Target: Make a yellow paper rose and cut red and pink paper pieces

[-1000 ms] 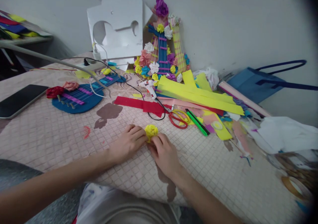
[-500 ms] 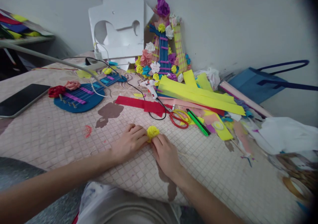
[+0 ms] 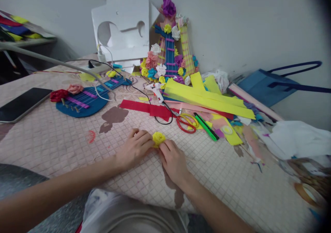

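The yellow rose (image 3: 158,138) lies on the worktop (image 3: 64,140), near the scissors (image 3: 186,122) on the person's side of them. The left hand (image 3: 134,148) and right hand (image 3: 173,159) pinch it from either side with their fingertips. The step in hand looks like pressing the rolled petals tight, which calls for an even squeeze so the coil does not spring open.

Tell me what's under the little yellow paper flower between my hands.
The pink checked tablecloth lies beneath the yellow rolled paper flower. The left hand and right hand pinch it, hiding its base.
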Demonstrator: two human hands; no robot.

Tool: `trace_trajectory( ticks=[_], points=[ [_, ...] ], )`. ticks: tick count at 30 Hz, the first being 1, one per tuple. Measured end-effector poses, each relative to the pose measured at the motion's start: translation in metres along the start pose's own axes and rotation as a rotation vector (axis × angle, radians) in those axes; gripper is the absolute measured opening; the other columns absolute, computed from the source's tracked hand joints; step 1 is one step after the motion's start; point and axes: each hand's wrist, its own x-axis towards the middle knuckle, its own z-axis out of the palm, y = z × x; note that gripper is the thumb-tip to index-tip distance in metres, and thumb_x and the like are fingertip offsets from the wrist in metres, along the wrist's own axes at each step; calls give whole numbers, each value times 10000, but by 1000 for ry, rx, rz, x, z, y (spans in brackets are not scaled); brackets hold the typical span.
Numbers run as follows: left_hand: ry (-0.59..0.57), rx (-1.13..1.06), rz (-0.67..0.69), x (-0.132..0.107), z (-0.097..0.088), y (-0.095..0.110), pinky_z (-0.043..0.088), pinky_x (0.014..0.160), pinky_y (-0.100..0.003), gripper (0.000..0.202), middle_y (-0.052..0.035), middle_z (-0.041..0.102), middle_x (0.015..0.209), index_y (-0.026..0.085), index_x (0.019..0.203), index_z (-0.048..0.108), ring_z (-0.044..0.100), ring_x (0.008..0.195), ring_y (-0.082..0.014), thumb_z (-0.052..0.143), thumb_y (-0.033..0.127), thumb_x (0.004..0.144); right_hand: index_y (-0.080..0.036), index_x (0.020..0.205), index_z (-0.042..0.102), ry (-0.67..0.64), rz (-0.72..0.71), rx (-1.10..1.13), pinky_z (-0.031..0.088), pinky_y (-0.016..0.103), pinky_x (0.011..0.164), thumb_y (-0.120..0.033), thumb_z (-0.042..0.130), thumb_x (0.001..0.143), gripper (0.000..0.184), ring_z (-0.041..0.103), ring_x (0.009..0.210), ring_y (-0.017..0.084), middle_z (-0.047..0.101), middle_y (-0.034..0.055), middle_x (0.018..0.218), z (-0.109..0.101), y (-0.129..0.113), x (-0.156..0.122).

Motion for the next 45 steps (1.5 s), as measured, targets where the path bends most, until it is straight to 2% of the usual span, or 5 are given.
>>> trace_trajectory(
  ticks=[10, 16, 28, 34, 45],
  points=[
    [-12, 71, 59, -1, 3, -2, 308, 831, -406, 179, -42, 625, 875, 165, 856, 596, 504, 878, -201, 437, 202, 929, -188, 885, 543, 46, 66, 57, 458, 292, 624, -271, 486, 916, 106, 548, 820, 188, 570, 47, 886, 3, 0, -1],
    [4, 91, 46, -1, 2, 0, 304, 819, -407, 190, -39, 633, 866, 165, 881, 604, 518, 875, -199, 426, 199, 936, -194, 842, 561, 19, 7, 2, 454, 293, 643, -176, 467, 911, 118, 543, 825, 187, 572, 44, 873, 0, 0, 0],
    [103, 96, 15, -1, 2, 1, 312, 810, -400, 143, -34, 636, 870, 182, 881, 598, 531, 870, -202, 476, 249, 917, -192, 905, 563, -2, -15, -73, 451, 301, 599, -156, 520, 883, 61, 553, 809, 197, 595, 40, 897, 0, -1, 1],
    [65, 55, 86, -1, 2, -1, 311, 835, -404, 155, -29, 641, 879, 176, 901, 605, 529, 891, -198, 452, 189, 925, -190, 887, 566, -17, -18, -97, 450, 306, 580, -143, 516, 881, 68, 553, 786, 197, 600, 37, 870, -2, -2, 2],
    [51, 85, 76, -1, 4, 0, 317, 834, -393, 182, -27, 621, 845, 175, 871, 611, 517, 876, -185, 443, 207, 931, -193, 885, 563, -2, -16, -105, 436, 304, 548, -122, 506, 880, 92, 552, 769, 196, 599, 32, 850, 0, 0, 4]
  ],
)
